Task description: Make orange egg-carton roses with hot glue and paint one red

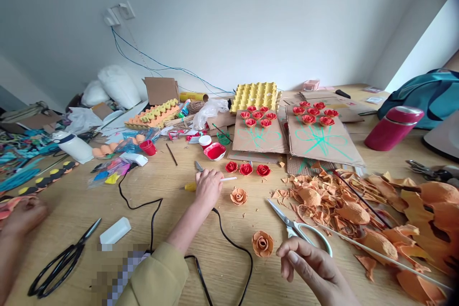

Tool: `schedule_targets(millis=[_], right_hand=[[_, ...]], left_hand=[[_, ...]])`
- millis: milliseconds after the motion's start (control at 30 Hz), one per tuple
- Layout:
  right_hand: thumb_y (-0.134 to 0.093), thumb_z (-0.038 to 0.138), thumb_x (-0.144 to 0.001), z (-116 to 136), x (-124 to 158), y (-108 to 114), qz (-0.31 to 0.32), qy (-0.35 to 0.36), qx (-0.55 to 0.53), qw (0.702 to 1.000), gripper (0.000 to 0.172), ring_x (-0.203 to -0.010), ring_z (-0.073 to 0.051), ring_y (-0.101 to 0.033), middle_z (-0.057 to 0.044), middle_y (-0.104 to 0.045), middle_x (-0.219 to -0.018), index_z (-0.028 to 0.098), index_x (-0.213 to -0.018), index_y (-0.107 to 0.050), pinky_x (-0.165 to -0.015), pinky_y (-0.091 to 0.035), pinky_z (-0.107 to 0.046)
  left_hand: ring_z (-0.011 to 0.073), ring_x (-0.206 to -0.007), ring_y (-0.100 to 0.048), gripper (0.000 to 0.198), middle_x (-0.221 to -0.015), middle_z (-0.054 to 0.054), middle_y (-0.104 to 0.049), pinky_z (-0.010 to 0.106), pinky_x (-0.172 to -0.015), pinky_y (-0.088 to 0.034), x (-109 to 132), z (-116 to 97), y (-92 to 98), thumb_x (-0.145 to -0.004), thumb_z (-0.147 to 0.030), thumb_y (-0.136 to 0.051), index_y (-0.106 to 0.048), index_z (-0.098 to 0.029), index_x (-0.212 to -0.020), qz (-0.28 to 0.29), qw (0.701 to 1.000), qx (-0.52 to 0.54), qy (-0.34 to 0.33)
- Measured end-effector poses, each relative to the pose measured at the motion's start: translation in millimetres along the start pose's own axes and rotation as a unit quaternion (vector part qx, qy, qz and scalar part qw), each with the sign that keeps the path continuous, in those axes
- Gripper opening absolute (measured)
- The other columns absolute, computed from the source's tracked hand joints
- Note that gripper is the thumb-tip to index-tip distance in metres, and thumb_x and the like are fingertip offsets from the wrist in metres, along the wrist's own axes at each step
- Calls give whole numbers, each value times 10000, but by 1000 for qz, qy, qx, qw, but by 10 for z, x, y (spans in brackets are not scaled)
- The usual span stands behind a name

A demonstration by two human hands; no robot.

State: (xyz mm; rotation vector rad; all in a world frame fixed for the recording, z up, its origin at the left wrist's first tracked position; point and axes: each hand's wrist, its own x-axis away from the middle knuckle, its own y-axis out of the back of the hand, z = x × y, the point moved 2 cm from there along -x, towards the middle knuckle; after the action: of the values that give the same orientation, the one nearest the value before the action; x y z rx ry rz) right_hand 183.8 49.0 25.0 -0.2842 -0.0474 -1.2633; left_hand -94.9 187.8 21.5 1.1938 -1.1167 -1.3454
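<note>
The left hand [208, 189] closes over a tool [191, 186], hiding all but a yellow tip and a white stick; what it is cannot be told. The right hand [311, 267] runs off the bottom edge, and whether its pinched fingertips hold anything is too small to see. At far left, a second person's hand [21, 215] is cut by the frame. A pixelated patch [120, 267] blurs whatever lies beside the sleeve [158, 279], and orange scraps [423, 229] spill past the right edge.
</note>
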Motion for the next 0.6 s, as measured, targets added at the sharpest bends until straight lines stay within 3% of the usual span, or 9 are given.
schedule_targets(millis=[267,400,600], right_hand=[[-682,710,-875,0,21,21,-12,5,20,1000,463,-697,-193,-633,-30,-704,-708,263,-865,-806,-730,-549,-309],[-662,727,-878,4,5,77,-12,7,38,999,494,-708,-214,-658,-45,-716,-718,256,-888,-814,-728,-574,-330],[-640,694,-914,-60,-17,169,15,16,41,999,453,-733,-212,-663,-45,-739,-748,274,-934,-807,-751,-578,-321]], left_hand=[[270,-1142,-688,339,-1356,113,-663,491,-961,-604,3,-6,48,-1020,-348,-670,-647,-190,-1319,4,1000,25,-8],[269,-1139,-690,335,-1352,112,-666,490,-960,-604,-49,104,148,-1020,-348,-670,-649,-190,-1315,-13,999,46,22],[274,-1132,-693,368,-1350,114,-663,491,-945,-610,-548,467,383,-1015,-353,-678,-633,-182,-1337,-28,994,51,90]])
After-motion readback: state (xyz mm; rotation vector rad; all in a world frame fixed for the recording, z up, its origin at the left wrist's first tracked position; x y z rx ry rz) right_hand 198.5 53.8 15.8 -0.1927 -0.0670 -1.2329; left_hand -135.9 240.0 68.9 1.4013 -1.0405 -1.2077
